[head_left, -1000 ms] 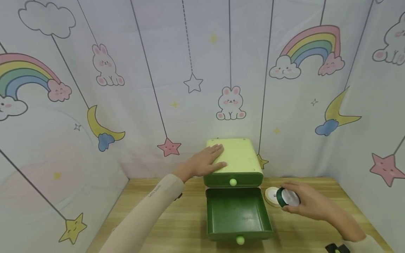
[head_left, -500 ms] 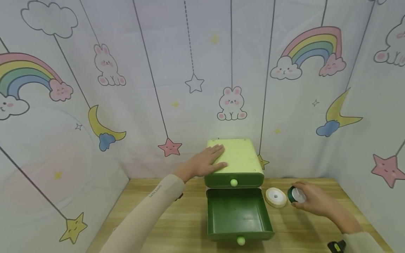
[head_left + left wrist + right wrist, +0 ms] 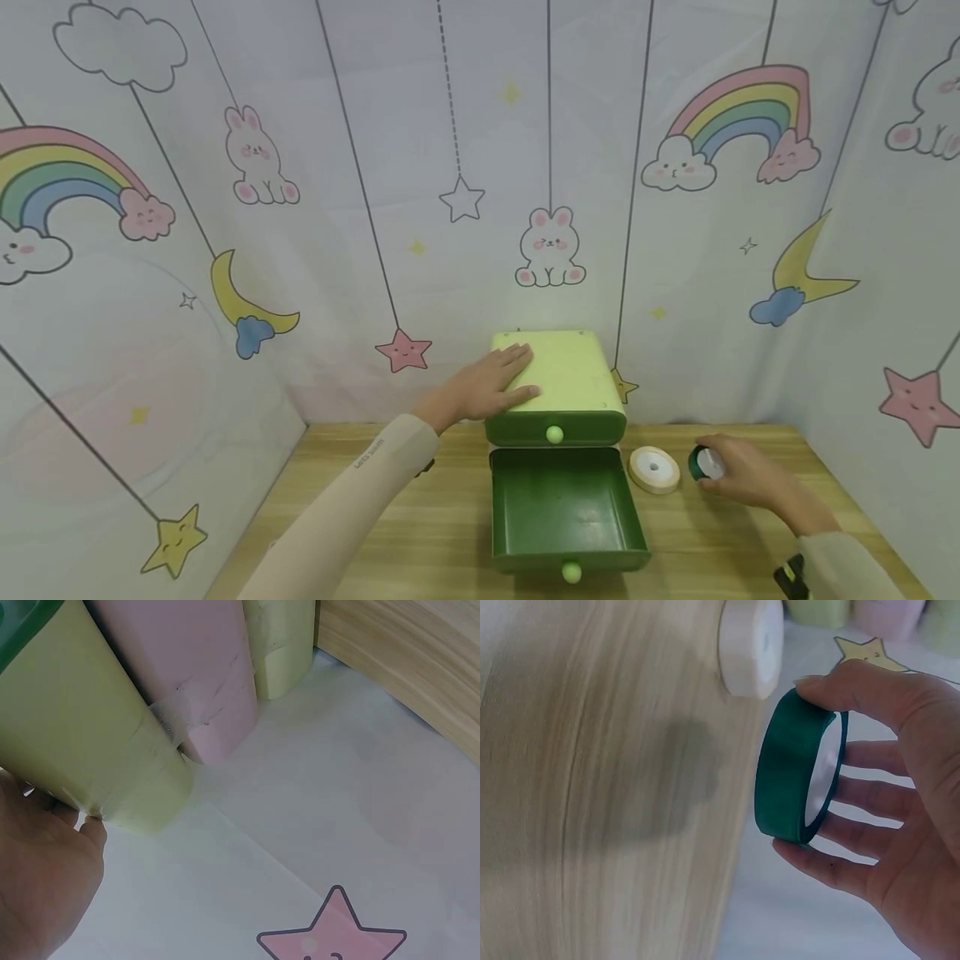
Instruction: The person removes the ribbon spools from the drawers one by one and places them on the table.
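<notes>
My left hand (image 3: 483,385) rests flat on the light-green top of a small drawer cabinet (image 3: 564,371), its fingers straight. The lower green drawer (image 3: 558,508) is pulled out and bare inside; the upper drawer (image 3: 517,428) is in. In the left wrist view the hand (image 3: 45,877) lies along the cabinet's yellow-green side (image 3: 82,727). To the right, my right hand (image 3: 746,473) grips a spool of dark green ribbon (image 3: 791,769) by its edge, thumb on one side and fingers on the other. A spool of cream ribbon (image 3: 655,470) lies flat between that hand and the cabinet.
Everything stands on a wooden table (image 3: 420,517). A white fabric backdrop (image 3: 337,250) with printed rainbows, stars and rabbits closes off the back and both sides. Along the cabinet's side, a pink section (image 3: 191,682) shows next to the yellow-green one.
My right hand has carried the green ribbon spool rightward, away from the cream spool, which now shows whole. The left hand stays on the cabinet and the lower drawer stays out.
</notes>
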A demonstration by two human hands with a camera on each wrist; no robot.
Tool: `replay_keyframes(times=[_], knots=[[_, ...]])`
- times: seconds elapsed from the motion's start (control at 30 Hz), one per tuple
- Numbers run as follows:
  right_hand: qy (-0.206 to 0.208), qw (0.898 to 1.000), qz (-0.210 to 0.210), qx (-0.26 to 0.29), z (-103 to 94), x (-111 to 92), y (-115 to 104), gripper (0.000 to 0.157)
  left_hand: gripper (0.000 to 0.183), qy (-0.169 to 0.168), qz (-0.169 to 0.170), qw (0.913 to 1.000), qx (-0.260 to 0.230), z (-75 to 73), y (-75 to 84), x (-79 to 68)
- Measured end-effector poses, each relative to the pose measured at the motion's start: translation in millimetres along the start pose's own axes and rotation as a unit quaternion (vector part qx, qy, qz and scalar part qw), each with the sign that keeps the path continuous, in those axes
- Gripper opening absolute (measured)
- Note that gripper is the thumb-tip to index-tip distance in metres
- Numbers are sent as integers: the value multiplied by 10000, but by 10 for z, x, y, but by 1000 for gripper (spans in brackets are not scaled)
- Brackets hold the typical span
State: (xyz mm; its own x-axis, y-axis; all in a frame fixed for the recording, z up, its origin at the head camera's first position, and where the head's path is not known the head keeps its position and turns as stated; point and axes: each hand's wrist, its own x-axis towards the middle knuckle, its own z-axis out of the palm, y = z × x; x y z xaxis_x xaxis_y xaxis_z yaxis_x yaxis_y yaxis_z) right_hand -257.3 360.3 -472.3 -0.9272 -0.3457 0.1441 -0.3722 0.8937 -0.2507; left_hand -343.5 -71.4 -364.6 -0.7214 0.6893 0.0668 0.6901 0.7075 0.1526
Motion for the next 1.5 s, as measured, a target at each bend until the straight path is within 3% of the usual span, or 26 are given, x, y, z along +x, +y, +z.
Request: replay_keyframes(times=[0.43,0.73,1.5], knots=[[-395,9987,299,97,147,78,180,66,86,15,9,10000,37,49,-1,10],[-324,9990,299,119,227,129,278,64,85,-15,-50,10000,35,30,8,-2],[-590,9953,672,366,341,229,434,67,85,23,-71,9999,75,40,-24,9]])
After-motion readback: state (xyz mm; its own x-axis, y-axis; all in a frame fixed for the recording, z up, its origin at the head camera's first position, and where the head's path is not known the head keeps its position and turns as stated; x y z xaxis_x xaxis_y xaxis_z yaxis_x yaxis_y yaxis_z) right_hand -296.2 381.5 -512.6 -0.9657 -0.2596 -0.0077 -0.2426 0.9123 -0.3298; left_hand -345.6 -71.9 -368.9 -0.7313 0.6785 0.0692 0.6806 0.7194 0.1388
